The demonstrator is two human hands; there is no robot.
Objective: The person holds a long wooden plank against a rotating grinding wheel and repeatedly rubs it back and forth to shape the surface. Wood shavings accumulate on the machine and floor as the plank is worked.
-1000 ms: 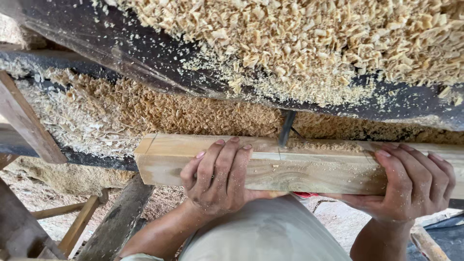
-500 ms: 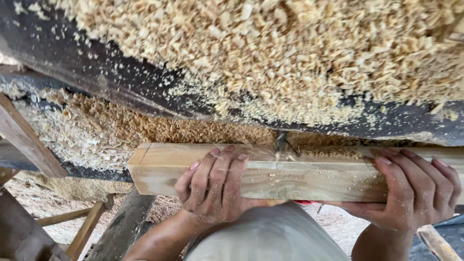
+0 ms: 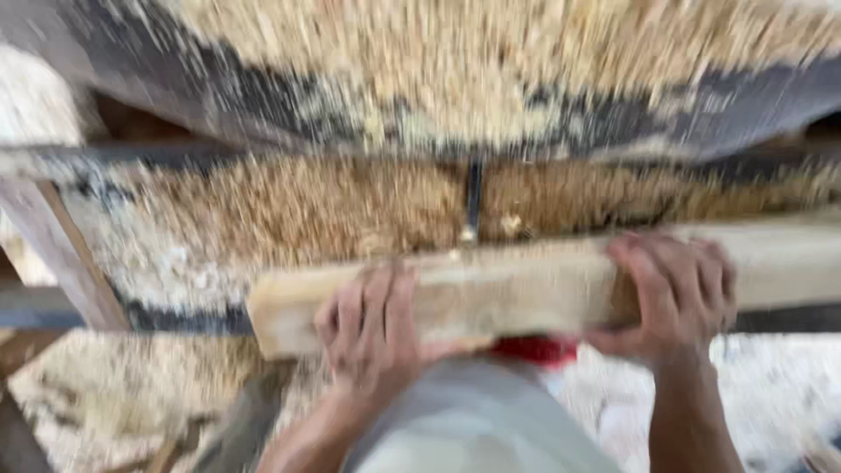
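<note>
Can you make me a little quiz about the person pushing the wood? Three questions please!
1. True or false: both hands are on the plank.
2. What covers the bench behind the plank? A) water B) wood shavings C) paint
3. Which hand is nearer the plank's cut end, left or right?

Key
1. True. The left hand lies over the plank, and the right hand grips it farther along.
2. B. Shavings are heaped all over it.
3. Left. The cut end shows just beyond it, while the plank runs on past the right hand out of view.

The picture is blurred, so finer detail cannot be told.
</note>
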